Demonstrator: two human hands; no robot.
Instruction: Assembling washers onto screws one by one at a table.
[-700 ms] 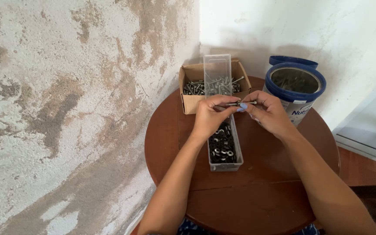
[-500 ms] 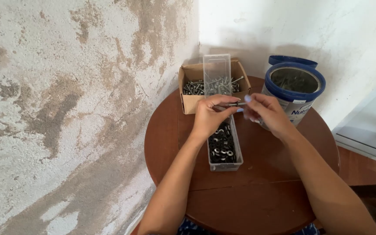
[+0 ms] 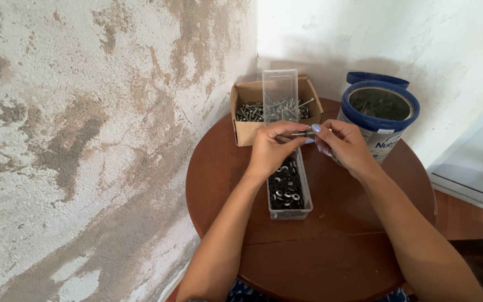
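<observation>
My left hand point(image 3: 269, 150) and my right hand point(image 3: 343, 146) meet above a clear plastic tray point(image 3: 289, 211) that holds several dark washers. Between the fingertips of both hands is a thin metal screw point(image 3: 304, 133), held level. Whether a washer sits on the screw is too small to tell. Just beyond the hands stands an open cardboard box point(image 3: 246, 132) full of grey screws, with the tray's clear lid point(image 3: 280, 92) raised upright in front of it.
A round brown wooden table point(image 3: 331, 246) carries everything. An open blue-rimmed tin point(image 3: 380, 114) stands at the back right, its blue lid behind it. Rough plastered walls close in on the left and behind. A white panel and wooden floor lie right.
My right hand has shifted slightly along the screw; both hands stay above the tray in nearly the same place.
</observation>
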